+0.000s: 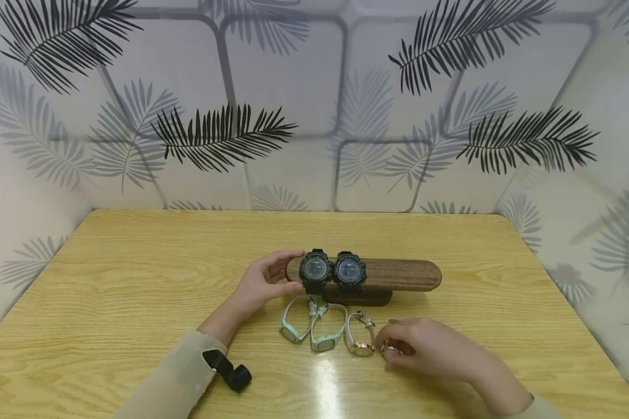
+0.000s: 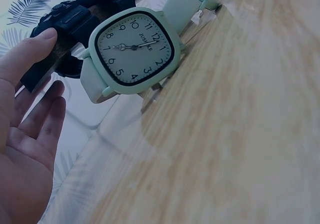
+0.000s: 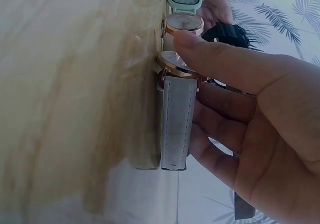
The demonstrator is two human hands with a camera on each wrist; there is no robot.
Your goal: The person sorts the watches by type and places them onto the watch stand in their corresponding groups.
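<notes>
My left hand (image 1: pixel 259 283) grips the left end of a dark wooden watch stand (image 1: pixel 403 274), thumb in front and fingers behind. Two black digital watches (image 1: pixel 315 269) are strapped round the stand's bar near that hand. On the table to the right, my right hand (image 1: pixel 435 349) pinches a rose-gold-cased wristwatch (image 3: pixel 178 119); its pale strap hangs straight in the right wrist view. Just left of it another rose-gold watch (image 1: pixel 362 349) stands with its strap looped. Two mint-green watches (image 1: pixel 325 343) with squarish faces form looped shapes in front of the stand.
The light wood-grain table (image 1: pixel 136 279) carries everything. A patterned wall covering (image 1: pixel 288 87) with dark leaf prints rises behind the table's back edge and along both sides. A black strap with a small device (image 1: pixel 236 377) sits on my left sleeve.
</notes>
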